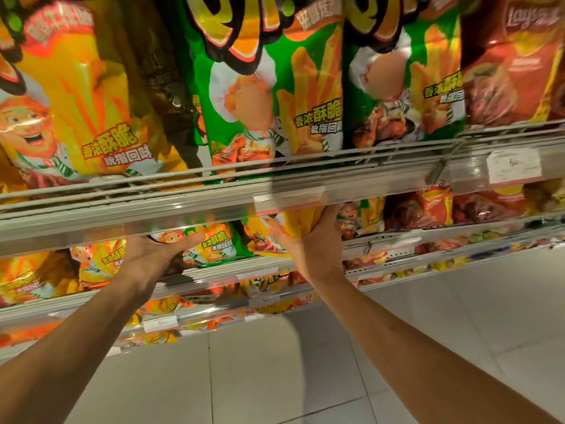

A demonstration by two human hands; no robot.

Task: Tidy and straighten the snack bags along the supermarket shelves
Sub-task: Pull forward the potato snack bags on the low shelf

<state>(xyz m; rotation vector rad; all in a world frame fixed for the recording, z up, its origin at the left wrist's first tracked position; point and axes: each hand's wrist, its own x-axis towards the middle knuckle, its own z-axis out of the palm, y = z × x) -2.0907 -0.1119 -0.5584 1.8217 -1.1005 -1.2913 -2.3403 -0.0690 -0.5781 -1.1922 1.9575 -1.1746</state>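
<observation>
Tiered metal shelves (pixel 128 206) bearing upright snack bags (pixel 263 87)

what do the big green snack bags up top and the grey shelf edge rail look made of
Big green snack bags: glossy plastic film, probably foil-lined, judging by the sharp glare streaks and soft crinkles. Grey shelf edge rail: looks like painted metal behind a clear plastic price strip, given the see-through sheen; the blur leaves this uncertain.
</observation>
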